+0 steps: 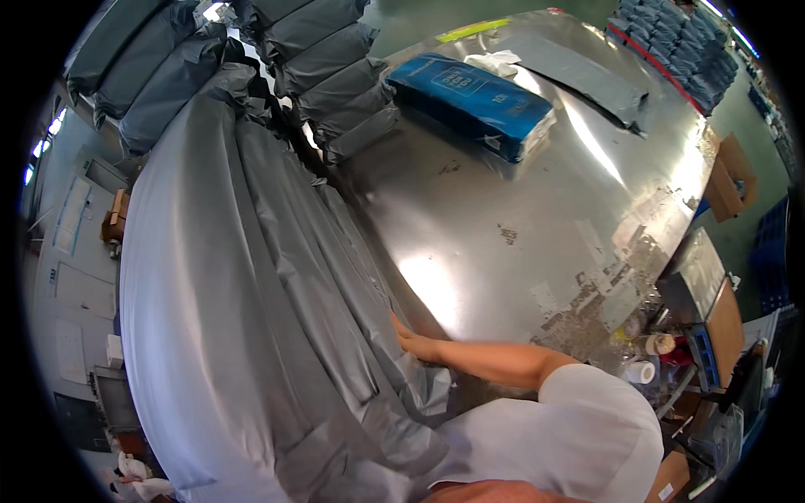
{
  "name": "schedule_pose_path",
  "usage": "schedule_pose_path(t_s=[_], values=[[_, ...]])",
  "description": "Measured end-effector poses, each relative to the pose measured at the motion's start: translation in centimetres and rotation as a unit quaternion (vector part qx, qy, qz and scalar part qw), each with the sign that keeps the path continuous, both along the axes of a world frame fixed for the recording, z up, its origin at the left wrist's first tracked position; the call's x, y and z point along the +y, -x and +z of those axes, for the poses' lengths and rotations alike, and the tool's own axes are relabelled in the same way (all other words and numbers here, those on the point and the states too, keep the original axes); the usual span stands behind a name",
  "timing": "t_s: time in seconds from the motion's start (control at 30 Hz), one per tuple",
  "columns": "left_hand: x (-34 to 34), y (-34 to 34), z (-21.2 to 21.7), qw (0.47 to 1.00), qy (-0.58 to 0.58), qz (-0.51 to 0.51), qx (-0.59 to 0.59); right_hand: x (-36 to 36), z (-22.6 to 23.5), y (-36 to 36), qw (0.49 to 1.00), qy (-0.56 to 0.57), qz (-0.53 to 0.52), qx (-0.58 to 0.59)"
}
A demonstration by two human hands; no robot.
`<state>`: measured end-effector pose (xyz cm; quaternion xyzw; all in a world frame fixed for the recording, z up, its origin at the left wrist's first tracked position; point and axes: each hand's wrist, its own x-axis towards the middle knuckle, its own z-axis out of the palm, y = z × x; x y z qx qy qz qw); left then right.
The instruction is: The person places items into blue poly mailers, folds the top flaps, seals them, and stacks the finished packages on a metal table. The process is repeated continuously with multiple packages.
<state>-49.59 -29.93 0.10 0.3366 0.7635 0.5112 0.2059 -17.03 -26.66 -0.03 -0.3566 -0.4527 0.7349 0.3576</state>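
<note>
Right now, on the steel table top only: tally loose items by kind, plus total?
Blue wrapped package: 1
Flat grey poly mailer bag: 1
White crumpled bag or cloth: 1
Yellow-green strip at the far edge: 1
Total: 4
Not counted: the grey bag stack that the right hand reaches into; layers too many to tell apart.

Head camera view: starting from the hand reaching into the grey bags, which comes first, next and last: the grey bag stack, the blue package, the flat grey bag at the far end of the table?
From the hand, whose side I cannot tell:
1. Grey bag stack, touching the fingertips, on the left.
2. Blue package, far across the steel table.
3. Flat grey bag, beyond the package, at the far right.
</note>
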Motion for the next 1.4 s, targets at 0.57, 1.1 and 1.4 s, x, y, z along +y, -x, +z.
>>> schedule_pose_path(t_s=[0.57, 1.1, 1.4], values=[[-2.9, -0.1, -1.0, 0.998, 0.042, 0.044, 0.014, 6.0, 0.2, 2.6, 0.996, -0.07, -0.052, 0.004], [0.2, -0.7, -2.8, 1.0, 0.013, 0.011, -0.018, 10.6, -1.0, 3.6, 0.993, -0.004, -0.018, 0.117], [3.0, -0.9, -4.5, 0.979, -0.142, 0.035, -0.14, 7.5, -6.6, -1.8, 0.984, 0.138, -0.102, -0.038]])
